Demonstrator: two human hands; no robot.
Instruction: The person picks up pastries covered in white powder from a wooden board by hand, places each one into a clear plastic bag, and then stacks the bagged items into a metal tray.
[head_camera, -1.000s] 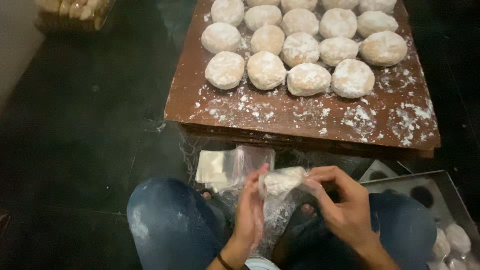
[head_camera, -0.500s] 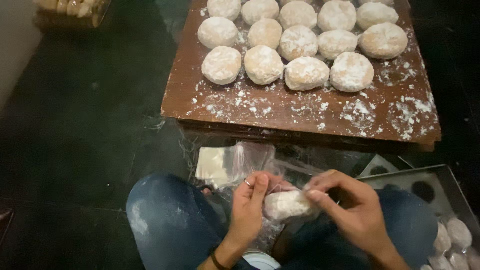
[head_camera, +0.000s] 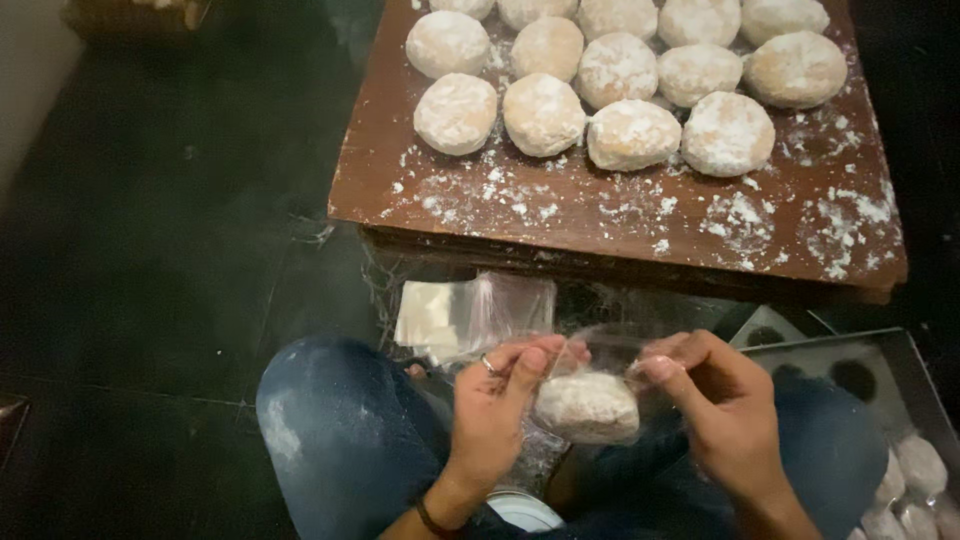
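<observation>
between both knees, left hand (head_camera: 495, 405) and right hand (head_camera: 725, 410) pinch a thin, slippery clear bag (head_camera: 600, 355) at nine and three o'clock around a soft, sugar-dusted bun (head_camera: 587, 407), likely light and easily squashed.

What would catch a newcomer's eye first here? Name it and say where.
The rows of round, flour-dusted dough pieces on the brown wooden board at the top stand out. Below, the left hand and right hand hold one floured piece inside a clear plastic bag, above the person's knees.
</observation>
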